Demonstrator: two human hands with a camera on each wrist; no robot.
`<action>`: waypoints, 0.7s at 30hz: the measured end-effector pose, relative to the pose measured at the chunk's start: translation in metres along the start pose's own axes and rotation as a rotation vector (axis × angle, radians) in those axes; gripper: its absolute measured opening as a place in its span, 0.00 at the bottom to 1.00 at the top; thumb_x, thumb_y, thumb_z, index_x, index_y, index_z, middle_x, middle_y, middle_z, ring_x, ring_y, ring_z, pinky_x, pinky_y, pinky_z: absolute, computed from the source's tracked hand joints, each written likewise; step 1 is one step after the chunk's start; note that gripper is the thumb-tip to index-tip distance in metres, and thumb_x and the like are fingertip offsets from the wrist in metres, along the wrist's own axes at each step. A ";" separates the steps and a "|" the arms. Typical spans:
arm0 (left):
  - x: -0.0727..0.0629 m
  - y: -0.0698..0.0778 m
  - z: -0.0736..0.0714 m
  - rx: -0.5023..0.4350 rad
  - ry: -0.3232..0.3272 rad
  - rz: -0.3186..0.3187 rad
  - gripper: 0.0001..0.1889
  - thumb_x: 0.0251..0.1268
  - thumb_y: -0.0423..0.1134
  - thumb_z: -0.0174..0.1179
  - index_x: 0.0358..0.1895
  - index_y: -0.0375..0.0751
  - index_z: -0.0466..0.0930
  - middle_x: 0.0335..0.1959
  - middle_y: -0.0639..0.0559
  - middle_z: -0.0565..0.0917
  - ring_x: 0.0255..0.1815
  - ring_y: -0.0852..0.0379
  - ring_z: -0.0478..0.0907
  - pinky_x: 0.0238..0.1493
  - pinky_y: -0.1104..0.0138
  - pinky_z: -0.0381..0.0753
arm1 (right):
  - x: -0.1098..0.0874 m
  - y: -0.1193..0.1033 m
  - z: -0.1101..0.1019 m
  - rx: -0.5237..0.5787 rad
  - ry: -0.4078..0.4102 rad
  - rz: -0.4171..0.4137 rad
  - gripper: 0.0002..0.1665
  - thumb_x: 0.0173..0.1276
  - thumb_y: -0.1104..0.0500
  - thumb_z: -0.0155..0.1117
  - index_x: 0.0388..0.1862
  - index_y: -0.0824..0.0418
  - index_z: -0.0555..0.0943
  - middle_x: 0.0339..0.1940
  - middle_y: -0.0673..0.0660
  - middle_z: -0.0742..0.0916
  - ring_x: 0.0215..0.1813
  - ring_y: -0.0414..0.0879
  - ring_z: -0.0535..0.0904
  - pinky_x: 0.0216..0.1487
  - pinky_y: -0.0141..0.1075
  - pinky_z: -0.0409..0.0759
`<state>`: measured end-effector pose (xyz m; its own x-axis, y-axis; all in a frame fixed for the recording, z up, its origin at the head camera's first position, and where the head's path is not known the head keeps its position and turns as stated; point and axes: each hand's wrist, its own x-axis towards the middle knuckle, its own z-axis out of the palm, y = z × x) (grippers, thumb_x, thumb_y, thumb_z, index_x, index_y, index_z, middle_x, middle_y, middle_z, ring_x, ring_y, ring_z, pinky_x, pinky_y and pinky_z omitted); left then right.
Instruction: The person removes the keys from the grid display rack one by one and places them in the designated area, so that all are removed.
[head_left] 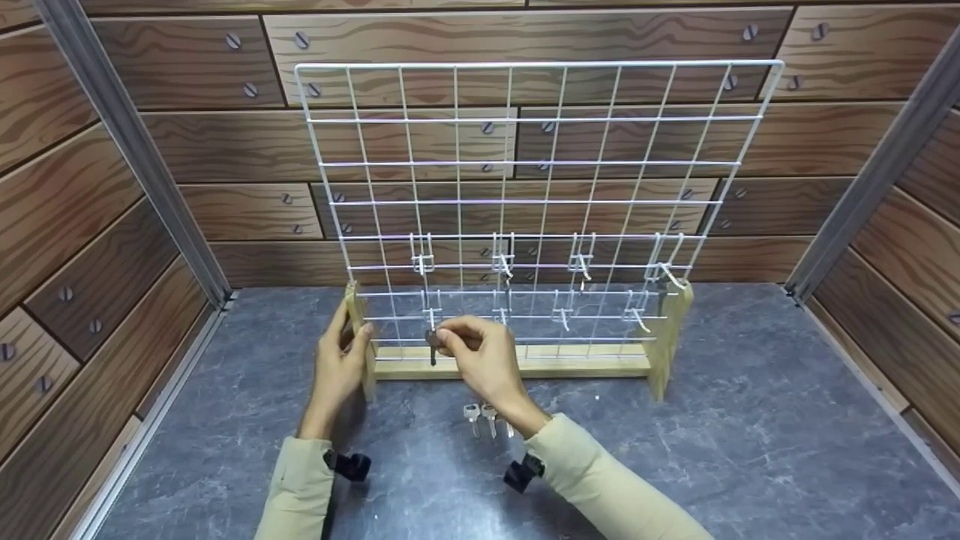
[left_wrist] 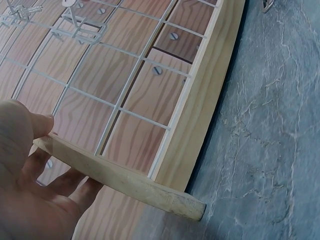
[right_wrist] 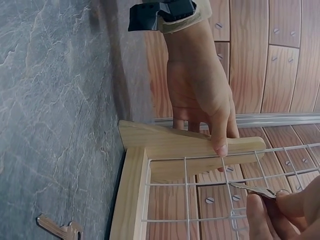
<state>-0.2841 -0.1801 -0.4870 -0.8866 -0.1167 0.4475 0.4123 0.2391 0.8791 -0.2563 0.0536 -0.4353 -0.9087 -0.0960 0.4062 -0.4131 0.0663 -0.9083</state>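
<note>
My right hand (head_left: pixel 487 364) pinches a key (head_left: pixel 433 349) between thumb and fingers, its blade pointing down in the head view. The key is right at the lower-left hook (head_left: pixel 431 310) of a white wire grid (head_left: pixel 525 163). In the right wrist view the same key (right_wrist: pixel 256 190) appears nearly edge-on, beside the wires. My left hand (head_left: pixel 339 367) grips the left wooden side piece (left_wrist: pixel 125 182) of the grid's stand, thumb on one face and fingers on the other. Several loose keys (head_left: pixel 472 412) lie on the table below my right hand, partly hidden by its wrist.
Two rows of wire hooks (head_left: pixel 580 262) hang on the grid's lower half. A wooden base bar (head_left: pixel 585 367) joins the left side piece to the right one (head_left: pixel 670 345). The grey marbled table (head_left: pixel 750 435) is enclosed by wood-patterned walls (head_left: pixel 420 142) with metal corner posts.
</note>
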 end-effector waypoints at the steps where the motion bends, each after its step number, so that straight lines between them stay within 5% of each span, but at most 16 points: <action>1: 0.000 0.000 0.000 -0.002 0.000 0.000 0.33 0.80 0.26 0.56 0.84 0.32 0.58 0.74 0.24 0.73 0.69 0.23 0.76 0.69 0.38 0.81 | 0.000 -0.001 0.000 0.003 -0.002 0.001 0.06 0.74 0.69 0.70 0.43 0.73 0.89 0.40 0.68 0.93 0.40 0.60 0.93 0.43 0.35 0.93; 21: 0.001 0.001 0.001 0.004 0.013 -0.003 0.33 0.79 0.25 0.56 0.83 0.31 0.58 0.74 0.24 0.73 0.69 0.25 0.77 0.71 0.40 0.80 | -0.009 -0.006 -0.016 0.088 -0.042 0.041 0.07 0.73 0.73 0.68 0.45 0.77 0.87 0.43 0.72 0.92 0.44 0.61 0.93 0.47 0.38 0.94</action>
<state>-0.2844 -0.1790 -0.4861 -0.8849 -0.1300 0.4473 0.4090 0.2429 0.8796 -0.2468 0.0698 -0.4322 -0.9207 -0.1371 0.3654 -0.3668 -0.0158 -0.9302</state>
